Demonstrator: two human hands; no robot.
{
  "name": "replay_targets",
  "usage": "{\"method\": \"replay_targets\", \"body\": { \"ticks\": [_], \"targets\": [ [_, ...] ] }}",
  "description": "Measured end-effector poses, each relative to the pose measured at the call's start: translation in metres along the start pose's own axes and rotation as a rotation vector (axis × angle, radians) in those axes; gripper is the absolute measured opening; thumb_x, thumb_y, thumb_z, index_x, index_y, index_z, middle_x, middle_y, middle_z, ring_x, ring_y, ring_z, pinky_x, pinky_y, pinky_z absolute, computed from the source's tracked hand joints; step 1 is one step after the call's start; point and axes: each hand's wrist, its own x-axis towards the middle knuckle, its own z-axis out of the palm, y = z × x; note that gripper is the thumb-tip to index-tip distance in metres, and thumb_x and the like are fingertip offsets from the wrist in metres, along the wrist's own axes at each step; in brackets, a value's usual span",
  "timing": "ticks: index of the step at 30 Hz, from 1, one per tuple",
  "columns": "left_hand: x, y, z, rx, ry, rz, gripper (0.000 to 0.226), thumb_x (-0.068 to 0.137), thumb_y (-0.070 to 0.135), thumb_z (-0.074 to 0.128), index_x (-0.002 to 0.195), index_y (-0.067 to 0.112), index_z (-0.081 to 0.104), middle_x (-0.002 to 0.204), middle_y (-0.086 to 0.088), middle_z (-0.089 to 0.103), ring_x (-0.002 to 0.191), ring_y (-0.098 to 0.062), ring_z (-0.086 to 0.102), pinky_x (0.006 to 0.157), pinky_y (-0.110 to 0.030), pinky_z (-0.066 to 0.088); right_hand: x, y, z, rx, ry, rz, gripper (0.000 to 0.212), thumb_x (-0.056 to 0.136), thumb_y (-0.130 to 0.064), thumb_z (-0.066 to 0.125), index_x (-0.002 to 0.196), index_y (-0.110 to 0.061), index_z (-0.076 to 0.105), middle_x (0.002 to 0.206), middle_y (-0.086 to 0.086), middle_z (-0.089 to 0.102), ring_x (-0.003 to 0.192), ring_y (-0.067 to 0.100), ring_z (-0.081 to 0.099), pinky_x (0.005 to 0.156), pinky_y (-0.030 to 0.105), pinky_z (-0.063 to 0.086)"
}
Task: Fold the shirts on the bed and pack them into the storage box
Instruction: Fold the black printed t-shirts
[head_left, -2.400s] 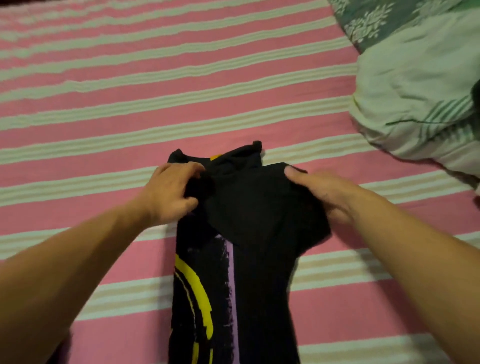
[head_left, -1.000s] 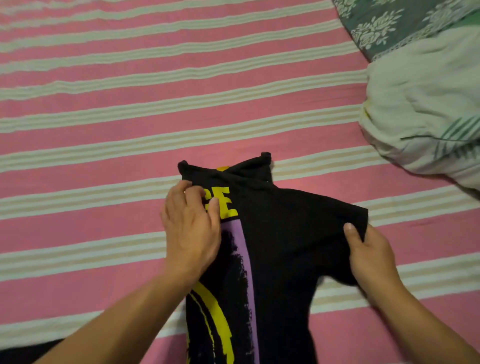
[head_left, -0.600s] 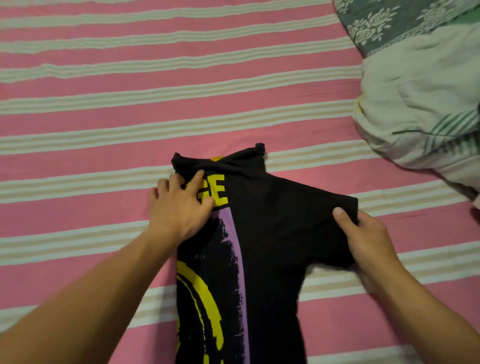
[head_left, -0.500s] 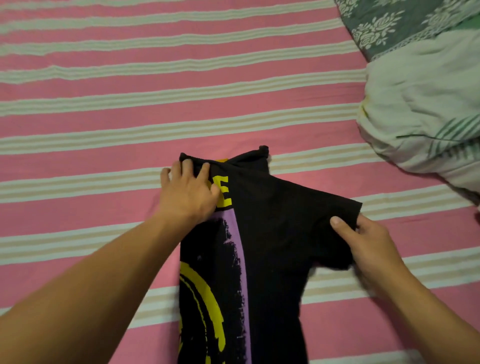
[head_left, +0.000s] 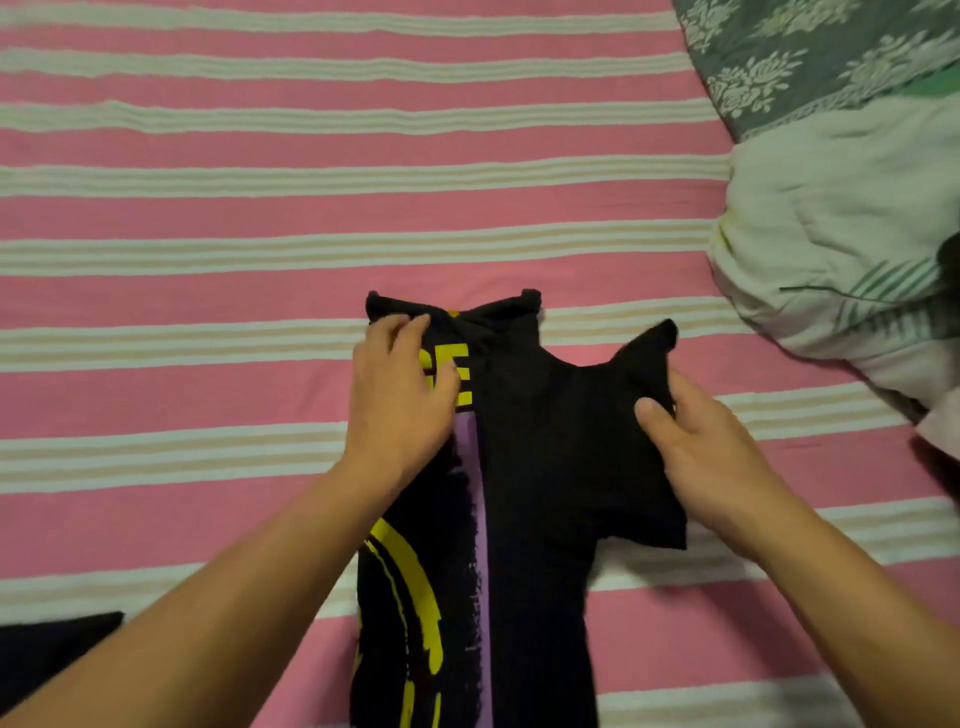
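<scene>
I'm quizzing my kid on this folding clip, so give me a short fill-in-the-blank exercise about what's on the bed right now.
1. The shirt being folded is mostly ____.
2. The right hand pinches the shirt's ____.
3. The left hand lies flat beside ____ lettering.
4. The bedsheet is pink with pale ____.

Missing words: black; sleeve; yellow; stripes

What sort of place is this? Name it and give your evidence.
Most likely a bedroom: the work surface is a bed under a pink striped sheet, a floral grey blanket lies bunched with pale bedding at the right, and a black shirt is being folded.
</scene>
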Motion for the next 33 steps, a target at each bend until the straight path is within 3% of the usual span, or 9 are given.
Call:
{"method": "replay_targets", "body": {
  "ticks": [3,5,8,11,13,17,23,28,33],
  "targets": [
    [-0.030,0.004,-0.031,-1.002,-0.315,-0.557,0.045,0.102,0.046,0.050,0.124,0.011,0.065,0.119,-0.011,0.070,0.114,-0.030,0.067,0.102,-0.047,0.052,0.003,-0.053,0.034,-0.147,-0.278,-0.038,0.064,0.105,-0.024,0.045,0.154,-0.047,0.012,0.106,0.009,0.072,0.079,0.024,0.074,0.063,0.036,0.060],
    [-0.035,-0.009,-0.041,-1.115,-0.386,-0.697,0.055,0.099,0.057,0.047,0.123,0.013,0.067,0.116,-0.010,0.073,0.104,-0.026,0.072,0.090,-0.044,0.055,-0.004,-0.071,0.074,-0.200,-0.519,0.055,0.079,0.103,-0.035,0.049,0.155,-0.045,-0.011,0.096,0.016,0.074,0.068,0.027,0.075,0.065,0.040,0.062],
    [-0.033,-0.025,-0.033,-0.979,-0.338,-0.672,0.038,0.100,0.045,0.054,0.120,0.018,0.071,0.113,-0.005,0.076,0.103,-0.022,0.072,0.090,-0.045,0.055,-0.013,-0.058,0.105,-0.490,-0.541,-0.016,0.074,0.098,-0.056,0.049,0.157,-0.041,0.008,0.109,0.006,0.071,0.095,0.026,0.071,0.088,0.043,0.057],
    [-0.035,-0.037,-0.019,-0.902,-0.232,-0.663,0.019,0.104,0.020,0.054,0.114,0.011,0.069,0.111,-0.011,0.076,0.099,-0.026,0.074,0.095,-0.053,0.056,0.005,-0.027,0.086,-0.658,-0.095,-0.115,0.032,0.100,-0.040,0.051,0.130,-0.028,0.055,0.109,0.001,0.065,0.103,0.026,0.062,0.078,0.034,0.047],
    [-0.037,-0.039,-0.016,-0.911,-0.194,-0.671,0.019,0.104,0.017,0.055,0.117,0.011,0.066,0.110,-0.009,0.076,0.099,-0.025,0.074,0.091,-0.051,0.059,0.025,-0.013,0.070,-0.607,0.057,-0.109,0.032,0.100,-0.031,0.052,0.131,-0.023,0.055,0.117,0.003,0.058,0.100,0.022,0.058,0.081,0.036,0.046],
    [-0.033,-0.045,-0.018,-0.911,-0.182,-0.657,0.029,0.101,0.016,0.060,0.130,0.017,0.059,0.121,-0.006,0.071,0.107,-0.025,0.071,0.088,-0.048,0.061,0.072,-0.011,0.072,-0.452,-0.107,-0.091,0.055,0.099,-0.033,0.058,0.150,-0.033,0.037,0.126,-0.001,0.037,0.105,0.012,0.045,0.096,0.034,0.041],
    [-0.017,-0.048,-0.019,-0.514,-0.090,-0.533,0.028,0.097,0.008,0.060,0.120,0.022,0.056,0.111,-0.006,0.070,0.091,-0.025,0.072,0.083,-0.048,0.062,0.120,-0.007,0.083,-0.445,0.010,-0.067,0.010,0.094,-0.017,0.068,0.092,-0.023,0.061,0.105,0.004,0.060,0.099,0.024,0.061,0.073,0.025,0.040],
    [0.006,-0.044,-0.032,-0.028,0.028,-0.218,0.032,0.095,0.033,0.059,0.125,0.022,0.051,0.099,0.002,0.066,0.085,-0.020,0.069,0.081,-0.046,0.058,0.103,-0.010,0.090,-0.284,0.154,-0.048,0.050,0.094,-0.037,0.067,0.137,-0.023,0.045,0.127,-0.002,0.038,0.105,0.014,0.052,0.090,0.031,0.044],
    [0.027,-0.038,-0.019,0.329,-0.182,0.013,0.038,0.097,0.050,0.057,0.128,0.027,0.061,0.121,0.001,0.057,0.114,-0.024,0.055,0.095,-0.037,0.047,0.094,0.003,0.095,-0.157,0.153,-0.019,0.037,0.103,-0.029,0.051,0.139,-0.030,0.050,0.125,-0.002,0.038,0.111,0.014,0.054,0.103,0.032,0.044]
  ]
}}
